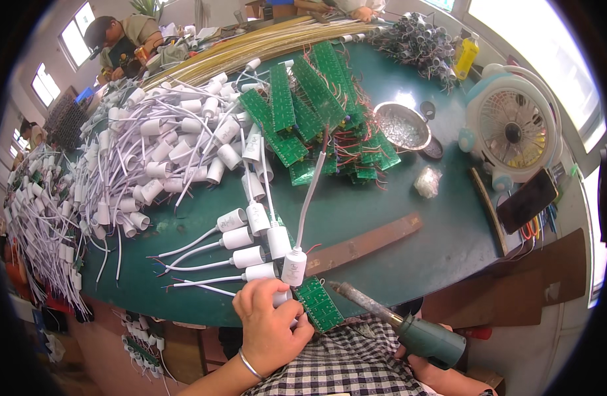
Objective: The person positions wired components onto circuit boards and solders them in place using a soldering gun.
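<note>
At the table's near edge my left hand (270,323) is closed around a white cylindrical socket (282,298), mostly hidden by my fingers. It sits against the left edge of a green circuit board (320,305). My right hand (422,362), partly hidden, grips a soldering iron (430,340) with a thick green handle; its metal tip points left, just beyond the board's right side. Another white socket (295,267) stands at the board's far end, its cable rising away from me. Several more corded sockets (242,257) lie in a row to the left.
Heaped corded sockets (165,152) cover the left side. Stacked circuit boards (310,99) lie at the back, near a metal bowl (402,125). A flat brown bar (369,243) crosses the middle. To the right stand a fan (513,132) and a phone (528,201). People (128,43) sit farther off.
</note>
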Motion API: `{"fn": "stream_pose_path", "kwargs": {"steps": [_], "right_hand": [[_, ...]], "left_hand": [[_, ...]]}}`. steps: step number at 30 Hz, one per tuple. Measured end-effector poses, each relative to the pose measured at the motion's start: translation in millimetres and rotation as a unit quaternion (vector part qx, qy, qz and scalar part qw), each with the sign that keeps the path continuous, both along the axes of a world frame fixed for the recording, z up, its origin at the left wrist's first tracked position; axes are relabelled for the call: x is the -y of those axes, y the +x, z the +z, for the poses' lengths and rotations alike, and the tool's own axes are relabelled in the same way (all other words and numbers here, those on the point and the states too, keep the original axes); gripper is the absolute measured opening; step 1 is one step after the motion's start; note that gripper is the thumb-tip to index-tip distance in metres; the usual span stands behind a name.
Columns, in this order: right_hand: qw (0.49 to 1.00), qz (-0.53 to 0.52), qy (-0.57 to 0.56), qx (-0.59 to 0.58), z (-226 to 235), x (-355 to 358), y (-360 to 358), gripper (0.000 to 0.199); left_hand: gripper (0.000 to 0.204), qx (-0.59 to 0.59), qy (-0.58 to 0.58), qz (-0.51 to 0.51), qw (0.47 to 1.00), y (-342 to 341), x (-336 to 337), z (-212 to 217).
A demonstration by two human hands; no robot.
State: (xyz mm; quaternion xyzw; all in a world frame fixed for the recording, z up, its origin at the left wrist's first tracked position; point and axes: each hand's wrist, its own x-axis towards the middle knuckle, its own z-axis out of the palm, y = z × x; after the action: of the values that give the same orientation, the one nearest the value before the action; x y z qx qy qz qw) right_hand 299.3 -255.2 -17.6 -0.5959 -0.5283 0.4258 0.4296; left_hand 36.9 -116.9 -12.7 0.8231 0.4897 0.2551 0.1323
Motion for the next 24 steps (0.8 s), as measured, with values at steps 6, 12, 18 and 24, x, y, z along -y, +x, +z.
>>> {"fn": "stream_pose_path", "kwargs": {"steps": [6,12,18,24], "right_hand": [[0.997,-0.019,-0.01,-0.068,0.8,4.3,-6.0,0.029],[0.989,0.075,-0.003,0.128,7.8,-8.9,0.6,0.024],[0.996,-0.061,-0.043,-0.04,7.2,-4.8,-10.4,0.022],[0.999,0.01,0.005,-0.04,3.0,0.1,-3.1,0.024]], "left_hand": [[0.021,0.05,-0.06,-0.031,0.996,-14.2,4.2,1.5],[0.015,0.092,-0.095,-0.083,0.988,-32.2,0.4,-1.2],[0.007,0.051,-0.107,-0.074,0.99,-23.1,3.4,7.2],[0.006,-0.018,-0.074,-0.035,0.997,-9.2,5.3,10.5]]}}
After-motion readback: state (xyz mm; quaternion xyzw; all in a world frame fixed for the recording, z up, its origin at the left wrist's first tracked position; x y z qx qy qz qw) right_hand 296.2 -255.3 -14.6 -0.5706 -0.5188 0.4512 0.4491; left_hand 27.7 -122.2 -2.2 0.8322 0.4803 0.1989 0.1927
